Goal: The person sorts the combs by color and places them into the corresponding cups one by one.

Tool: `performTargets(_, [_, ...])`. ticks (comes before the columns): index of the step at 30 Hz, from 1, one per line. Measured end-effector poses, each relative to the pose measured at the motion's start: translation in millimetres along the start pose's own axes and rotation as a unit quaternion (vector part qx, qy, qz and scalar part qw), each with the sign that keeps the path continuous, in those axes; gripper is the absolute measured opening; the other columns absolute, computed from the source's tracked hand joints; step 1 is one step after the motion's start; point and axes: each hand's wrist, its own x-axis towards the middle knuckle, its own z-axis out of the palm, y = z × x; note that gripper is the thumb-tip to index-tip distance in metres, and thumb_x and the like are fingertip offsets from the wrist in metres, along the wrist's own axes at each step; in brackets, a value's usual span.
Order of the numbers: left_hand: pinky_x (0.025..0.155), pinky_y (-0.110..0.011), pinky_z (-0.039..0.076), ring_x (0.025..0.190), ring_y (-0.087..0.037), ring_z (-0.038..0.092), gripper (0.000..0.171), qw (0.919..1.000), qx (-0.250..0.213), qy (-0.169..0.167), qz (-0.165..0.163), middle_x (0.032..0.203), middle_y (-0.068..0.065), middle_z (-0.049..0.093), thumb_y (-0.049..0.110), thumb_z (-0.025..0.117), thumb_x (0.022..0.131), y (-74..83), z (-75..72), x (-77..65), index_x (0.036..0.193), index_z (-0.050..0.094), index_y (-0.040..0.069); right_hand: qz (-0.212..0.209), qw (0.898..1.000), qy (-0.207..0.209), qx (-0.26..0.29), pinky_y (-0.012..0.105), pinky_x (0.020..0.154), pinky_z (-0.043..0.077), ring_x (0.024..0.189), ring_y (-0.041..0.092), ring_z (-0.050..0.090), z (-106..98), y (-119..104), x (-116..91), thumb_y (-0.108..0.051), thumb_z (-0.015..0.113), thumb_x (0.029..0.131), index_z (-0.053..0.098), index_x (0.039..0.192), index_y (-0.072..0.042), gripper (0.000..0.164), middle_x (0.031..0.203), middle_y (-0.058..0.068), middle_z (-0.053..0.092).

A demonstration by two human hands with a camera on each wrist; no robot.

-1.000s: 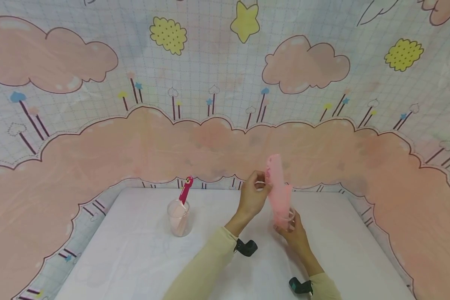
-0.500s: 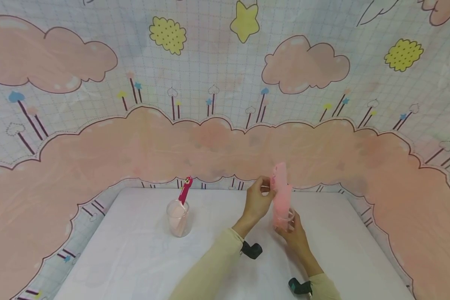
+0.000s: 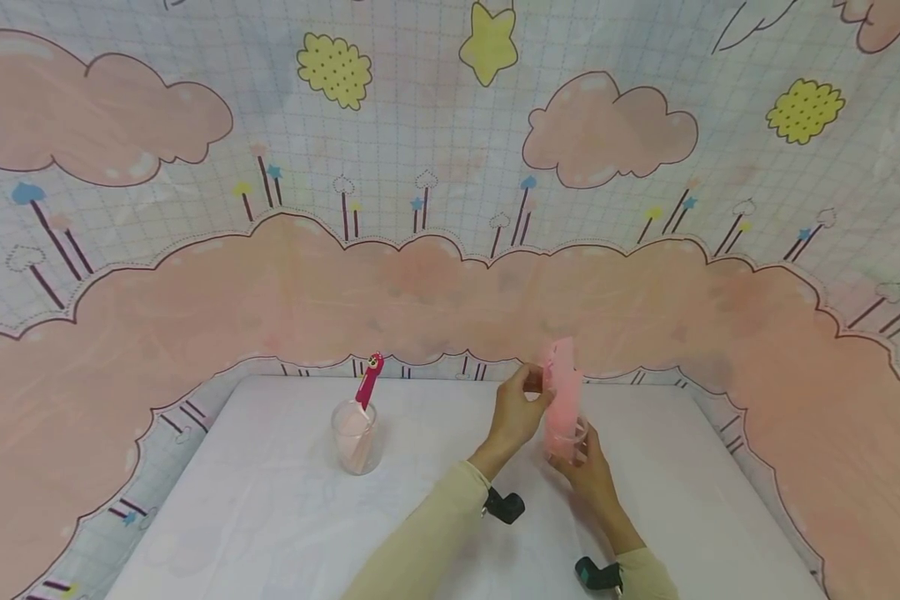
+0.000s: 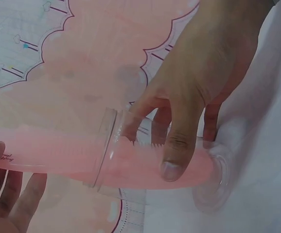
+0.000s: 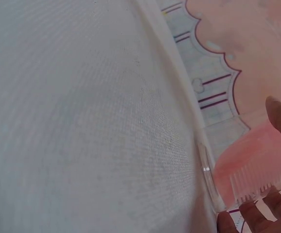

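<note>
A pink comb (image 3: 564, 392) stands upright in a clear cup (image 3: 582, 427). My left hand (image 3: 516, 408) pinches the comb's upper part between thumb and fingers. Around the cup's side, my right hand (image 3: 592, 475) curls its thumb and fingers. The left wrist view shows the comb (image 4: 58, 150) running in through the cup's rim (image 4: 105, 150), its lower part behind the clear wall. In the right wrist view the comb's teeth (image 5: 257, 182) show through the cup, close to its thick base (image 5: 208, 174).
A second clear cup (image 3: 339, 442) stands on the white table (image 3: 270, 517), to the left. It contains a slim item with a red handle (image 3: 367, 387) topped by a small cartoon figure, plus something pale pink. A patterned cloth (image 3: 420, 292) hangs behind the table.
The comb has moved down into the cup and become more upright, with my left hand moving lower and slightly right along with it. My right hand and the cup have stayed nearly in place.
</note>
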Motion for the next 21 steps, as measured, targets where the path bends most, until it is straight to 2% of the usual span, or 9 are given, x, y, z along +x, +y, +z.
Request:
performTargets(4, [0.083,-0.024,0.055,0.092,-0.015,0.067,0.015,1.0,0.008,-0.002,-0.001,0.1,-0.003,0.072,0.012,0.069,0.09,-3.9,2.9,-0.4,0.105,0.066,0.013,-0.005,1.0,-0.003,0.002,0.06,0.107,0.043,0.139,0.045,0.038,-0.3,0.9,0.3,-0.037,0.075,0.085,0.012,0.156,-0.017,0.098,0.157,0.02,0.031])
performTargets(10, [0.082,-0.024,0.054,0.09,-0.012,0.067,0.015,0.9998,0.012,-0.003,-0.013,0.099,-0.002,0.074,0.015,0.068,0.091,-6.7,5.8,-2.8,0.106,0.07,0.013,-0.004,1.0,0.0,0.0,0.059,0.106,0.044,0.14,0.045,0.038,0.4,0.4,-0.2,-0.036,0.076,0.085,0.013,0.156,-0.016,0.097,0.157,0.02,0.03])
performTargets(16, [0.078,-0.02,0.052,0.087,-0.01,0.067,0.014,0.9999,0.01,-0.003,-0.006,0.095,-0.002,0.075,0.012,0.068,0.09,-9.8,7.6,-4.6,0.103,0.073,0.013,-0.005,1.0,0.003,0.002,0.059,0.106,0.044,0.138,0.045,0.039,0.4,-0.7,-0.9,-0.036,0.076,0.085,0.014,0.155,-0.015,0.096,0.156,0.021,0.032])
performTargets(21, [0.075,-0.018,0.053,0.085,-0.009,0.066,0.013,0.9998,0.009,-0.006,-0.015,0.093,-0.003,0.074,0.012,0.069,0.089,-13.1,9.2,-6.8,0.101,0.071,0.011,-0.007,1.0,0.008,0.003,0.058,0.105,0.046,0.138,0.045,0.04,1.0,-1.3,-2.3,-0.034,0.077,0.084,0.015,0.155,-0.015,0.096,0.155,0.021,0.033])
